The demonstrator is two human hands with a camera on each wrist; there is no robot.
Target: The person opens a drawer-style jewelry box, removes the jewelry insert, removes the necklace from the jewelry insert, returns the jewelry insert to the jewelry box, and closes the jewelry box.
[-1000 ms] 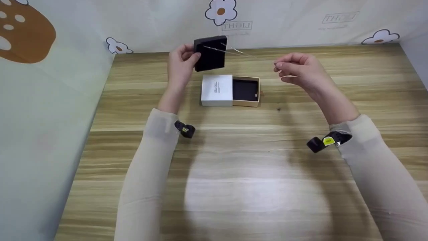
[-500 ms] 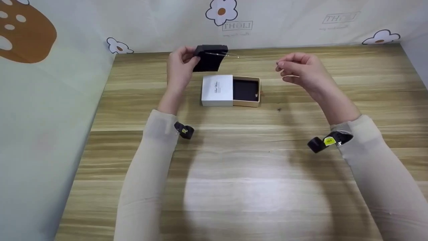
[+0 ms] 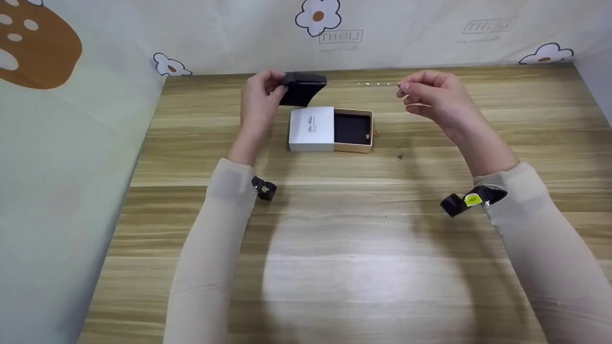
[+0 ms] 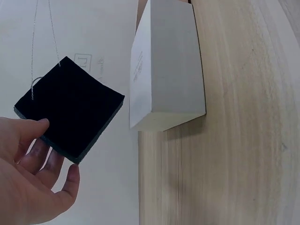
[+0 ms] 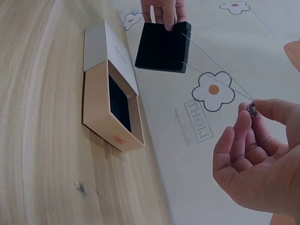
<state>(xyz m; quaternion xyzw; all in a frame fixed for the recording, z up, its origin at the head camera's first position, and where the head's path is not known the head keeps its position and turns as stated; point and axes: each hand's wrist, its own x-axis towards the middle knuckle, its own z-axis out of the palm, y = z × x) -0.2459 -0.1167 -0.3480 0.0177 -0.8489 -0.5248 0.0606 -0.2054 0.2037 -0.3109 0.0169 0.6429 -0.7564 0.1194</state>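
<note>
My left hand [image 3: 258,102] pinches a square black foam pad [image 4: 70,108] between thumb and fingers, above the back of the table. From the pad's face run the two strands of a thin silver necklace [image 5: 218,66]. They stretch across to my right hand [image 3: 437,98]. There my thumb and fingertips pinch the necklace's small dark silver pendant [image 5: 253,110]. Below the pad lies a small gift box, its white sleeve [image 3: 311,125] on the left and its tan drawer [image 3: 354,147] pulled partly out to the right. A black lining shows inside the drawer.
The box rests on a wood-grain table [image 3: 334,215] near its back edge. A pale wall sheet [image 3: 239,33] with printed flowers rises behind and on the left. A small dark mark [image 3: 400,156] shows on the tabletop right of the box.
My left hand has tilted the pad, so its face shows less in the head view and its upper edge sits lower. The necklace strands now look nearly level. My right hand has barely moved.
</note>
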